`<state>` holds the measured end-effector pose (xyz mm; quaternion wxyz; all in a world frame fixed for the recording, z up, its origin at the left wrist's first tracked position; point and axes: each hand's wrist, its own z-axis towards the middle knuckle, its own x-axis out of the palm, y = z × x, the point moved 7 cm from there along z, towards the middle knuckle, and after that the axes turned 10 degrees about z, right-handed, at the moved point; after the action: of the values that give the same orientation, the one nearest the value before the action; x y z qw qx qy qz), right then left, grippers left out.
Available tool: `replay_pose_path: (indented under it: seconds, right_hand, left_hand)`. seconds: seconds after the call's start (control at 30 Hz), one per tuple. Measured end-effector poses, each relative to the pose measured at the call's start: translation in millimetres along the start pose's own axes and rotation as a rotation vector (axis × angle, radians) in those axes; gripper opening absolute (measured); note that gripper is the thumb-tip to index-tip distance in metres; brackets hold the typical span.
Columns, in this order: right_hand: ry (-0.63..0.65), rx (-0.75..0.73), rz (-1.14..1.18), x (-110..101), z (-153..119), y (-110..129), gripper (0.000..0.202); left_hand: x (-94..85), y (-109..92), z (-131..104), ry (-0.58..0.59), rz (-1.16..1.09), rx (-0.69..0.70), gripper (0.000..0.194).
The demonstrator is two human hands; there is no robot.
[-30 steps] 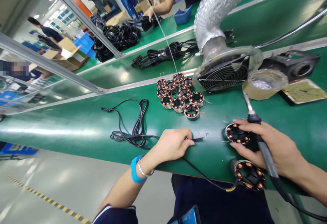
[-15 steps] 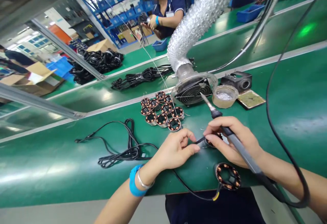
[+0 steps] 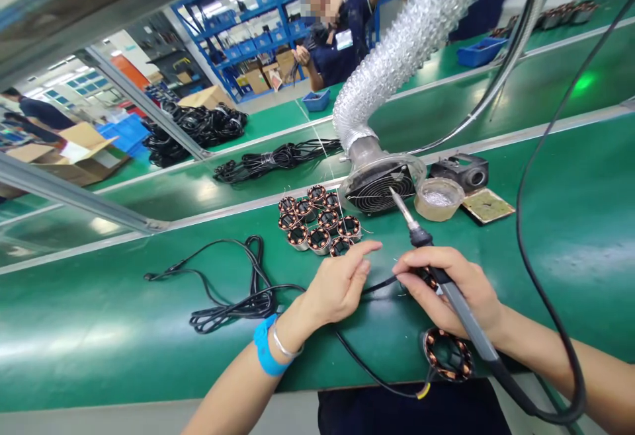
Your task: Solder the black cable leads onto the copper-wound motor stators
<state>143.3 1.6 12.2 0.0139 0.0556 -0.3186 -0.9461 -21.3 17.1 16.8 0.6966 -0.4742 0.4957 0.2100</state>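
Right hand (image 3: 479, 289): closed about the iron (image 3: 469, 319), whose tip points up toward the rear edge; thumb and forefinger also pinch the end of the black cable (image 3: 380, 285). Left hand (image 3: 342, 286): forefinger extended, thumb alongside it, other fingers curled; the cable passes at its underside, and whether these fingers grip it cannot be told.

One stator (image 3: 427, 278) stands on the tabletop (image 3: 99, 336) directly behind the right fingers, partly hidden. A second, the wired stator (image 3: 448, 355), lies below the right hand, at the front edge. A black lead with a yellow sleeve (image 3: 423, 391) runs from it along that edge toward the left hand.

Left of the left hand, the loose coil (image 3: 233, 309) of black cable lies between the front and rear edges. Beyond the left fingertips, the stator group (image 3: 318, 241) is clustered toward the rear edge, its nearest piece partly covered by the hand.

To the right of the group, by the rear edge, are the fan (image 3: 380, 190) with its foil duct (image 3: 377, 84), the tub (image 3: 439, 198), the black stand (image 3: 461, 169) and the sponge (image 3: 489, 205).

Behind the rear edge lies a cable bundle (image 3: 275, 159). Farther back, a co-worker (image 3: 342, 51) has one arm raised.
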Motion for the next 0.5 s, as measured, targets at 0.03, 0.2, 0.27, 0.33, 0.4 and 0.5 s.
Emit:
replay_pose_path:
  seconds: [0.03,0.2,0.27,0.33,0.4,0.5]
  right_hand:
    - [0.000,0.000,-0.003,0.3,0.1,0.7,0.031]
    - [0.015,0.023,0.007,7.1,-0.8,2.6,0.031]
    - [0.010,-0.014,0.005,10.9,-1.8,5.5,0.033]
    - [0.004,-0.068,0.010,14.4,-3.6,8.8,0.034]
    - [0.004,-0.111,0.030,17.2,-6.2,10.5,0.037]
    - [0.001,-0.135,0.062,18.8,-10.2,9.1,0.038]
  left_hand:
    - [0.9,-1.0,-0.5,-0.005,-0.006,0.020,0.043]
    - [7.9,-9.0,-4.3,-0.001,-0.129,-0.008,0.042]
    - [11.8,-14.3,-6.1,0.005,-0.149,-0.032,0.038]
    - [16.1,-19.2,-7.2,0.024,-0.180,-0.029,0.037]
    - [19.8,-19.7,-7.6,0.052,-0.194,-0.041,0.038]
    - [20.3,-17.3,-6.7,0.072,-0.175,-0.044,0.036]
